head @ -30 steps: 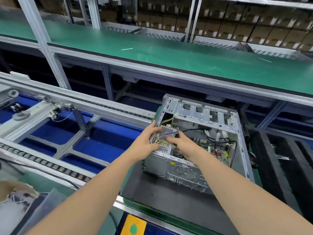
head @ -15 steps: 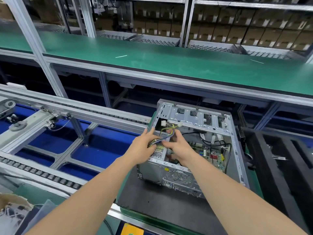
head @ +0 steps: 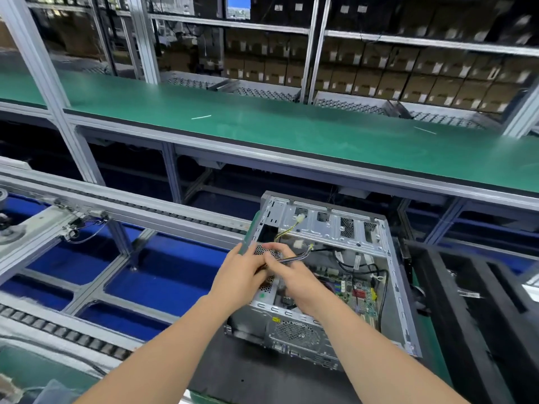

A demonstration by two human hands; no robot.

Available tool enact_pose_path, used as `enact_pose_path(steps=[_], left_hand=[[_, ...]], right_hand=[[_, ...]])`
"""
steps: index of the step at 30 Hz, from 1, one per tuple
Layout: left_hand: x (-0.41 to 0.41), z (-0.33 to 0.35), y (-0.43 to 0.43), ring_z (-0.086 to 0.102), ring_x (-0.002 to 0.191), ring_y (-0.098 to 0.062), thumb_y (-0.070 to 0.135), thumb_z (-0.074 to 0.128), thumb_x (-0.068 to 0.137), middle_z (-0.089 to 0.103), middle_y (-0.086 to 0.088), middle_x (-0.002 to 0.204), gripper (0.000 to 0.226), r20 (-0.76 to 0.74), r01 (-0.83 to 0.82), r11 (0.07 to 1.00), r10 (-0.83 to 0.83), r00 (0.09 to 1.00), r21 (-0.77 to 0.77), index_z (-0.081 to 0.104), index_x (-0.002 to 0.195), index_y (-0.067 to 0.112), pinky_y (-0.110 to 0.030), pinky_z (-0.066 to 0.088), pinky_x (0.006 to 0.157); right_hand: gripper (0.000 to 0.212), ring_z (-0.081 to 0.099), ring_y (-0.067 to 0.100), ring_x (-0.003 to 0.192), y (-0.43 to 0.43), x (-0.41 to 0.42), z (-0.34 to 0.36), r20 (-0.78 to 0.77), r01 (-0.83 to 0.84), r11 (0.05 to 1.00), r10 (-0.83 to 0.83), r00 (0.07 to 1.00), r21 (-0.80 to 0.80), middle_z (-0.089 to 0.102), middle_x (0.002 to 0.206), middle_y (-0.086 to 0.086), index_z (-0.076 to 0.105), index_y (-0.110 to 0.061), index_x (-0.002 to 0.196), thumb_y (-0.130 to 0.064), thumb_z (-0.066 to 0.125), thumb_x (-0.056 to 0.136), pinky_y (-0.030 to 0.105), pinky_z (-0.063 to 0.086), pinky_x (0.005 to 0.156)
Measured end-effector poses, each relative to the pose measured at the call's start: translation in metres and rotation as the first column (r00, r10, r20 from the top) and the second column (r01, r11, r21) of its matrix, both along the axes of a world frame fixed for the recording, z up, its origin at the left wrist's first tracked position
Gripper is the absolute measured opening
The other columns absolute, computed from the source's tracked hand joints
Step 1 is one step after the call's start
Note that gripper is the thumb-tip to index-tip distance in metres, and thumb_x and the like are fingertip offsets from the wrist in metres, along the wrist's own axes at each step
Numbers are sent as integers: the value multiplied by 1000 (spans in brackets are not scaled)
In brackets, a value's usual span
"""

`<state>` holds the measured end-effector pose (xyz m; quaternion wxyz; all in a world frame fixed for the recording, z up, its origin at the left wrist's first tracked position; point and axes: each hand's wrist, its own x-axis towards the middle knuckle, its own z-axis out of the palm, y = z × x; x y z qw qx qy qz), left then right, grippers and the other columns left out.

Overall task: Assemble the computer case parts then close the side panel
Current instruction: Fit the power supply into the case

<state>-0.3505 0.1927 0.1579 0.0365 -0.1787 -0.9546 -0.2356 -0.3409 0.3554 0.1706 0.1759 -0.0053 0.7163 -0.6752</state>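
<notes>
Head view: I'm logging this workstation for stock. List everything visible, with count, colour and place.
computer case: one, silver, side open, on the mat
cable bundle: one, yellow and purple, over the case's left side
circuit board: one, green, inside the case
mat: one, black, under the case
bench top: one, green, across the middle
boxes: many, brown, back shelves
foam tray: one, black, right of the case
left grip: one, bare hand, holds the cable bundle
right grip: one, bare hand, holds the cable bundle

Bare forearms extended forward, left hand (head: 240, 275) and right hand (head: 299, 282) touching, both pinching a cable bundle (head: 295, 258)
</notes>
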Motion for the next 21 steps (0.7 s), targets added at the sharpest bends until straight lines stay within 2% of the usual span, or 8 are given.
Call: enact_pose_path(steps=[3, 5, 8, 10, 12, 15, 18, 21], left_hand=[[-6, 9, 8, 54, 127, -21, 30, 52, 101, 64, 11, 101, 19, -13, -3, 995, 4, 1000, 105, 70, 98, 31, -40, 18, 124], [-11, 16, 15, 57, 114, -19, 31, 53, 101, 62, 15, 93, 18, -7, 9, 986, -8, 1000, 167, 71, 101, 34, -46, 24, 120], [-17, 27, 24, 60, 114, -18, 34, 58, 101, 71, 14, 107, 18, 36, 46, 969, -56, 998, 244, 71, 110, 42, -50, 23, 121], [-19, 34, 28, 54, 131, -20, 39, 62, 98, 67, 14, 129, 29, 75, 49, 968, -69, 995, 247, 67, 126, 45, -48, 23, 122], [-18, 36, 26, 49, 138, -12, 44, 66, 90, 61, 12, 141, 46, 134, 19, 956, -61, 989, 292, 60, 136, 46, -42, 36, 117], [-11, 34, 23, 66, 98, -11, 37, 63, 85, 71, 9, 119, 51, 198, -61, 915, -21, 980, 400, 55, 135, 45, -40, 54, 90], [-8, 27, 23, 68, 101, -24, 11, 50, 91, 71, 0, 114, 56, 265, -181, 891, 71, 962, 417, 51, 142, 34, -35, 54, 83], [-6, 23, 26, 62, 121, -21, 2, 43, 95, 65, 0, 134, 58, 375, -278, 850, 104, 921, 447, 47, 148, 28, -26, 49, 90]], right_hand=[[22, 68, -6, 105, 1, -2, 9, -71, 51, 998, -48, 996, 48, 73, 121, -21, 67, -49, 124, -49, 58, 104, 23, 46, 75], [23, 68, -6, 98, 4, -6, 13, -133, 84, 995, -75, 988, 62, 74, 121, -16, 71, -46, 123, -44, 54, 107, 12, 47, 66], [27, 68, -8, 80, 9, -12, 17, -213, 161, 986, -146, 966, 53, 77, 92, -23, 76, -38, 120, -39, 51, 109, 9, 46, 58], [30, 58, -4, 54, 16, -16, 14, -233, 244, 969, -229, 945, 37, 62, 59, -22, 79, -34, 112, -38, 49, 110, 9, 40, 49], [34, 40, 4, 46, 28, -21, 9, -228, 321, 946, -302, 926, 51, 42, 51, -14, 80, -38, 105, -43, 47, 110, 17, 33, 45], [36, 52, 19, 63, 40, -19, 8, -229, 366, 922, -332, 915, 125, 53, 67, 5, 78, -45, 101, -50, 43, 109, 31, 48, 61], [34, 71, 36, 107, 40, -14, 10, -160, 412, 899, -390, 907, 146, 72, 113, 22, 78, -46, 97, -50, 46, 108, 56, 57, 95], [37, 68, 38, 115, 37, -17, 14, 50, 442, 886, -452, 891, 142, 70, 117, 20, 75, -32, 113, -61, 59, 98, 62, 51, 103]])
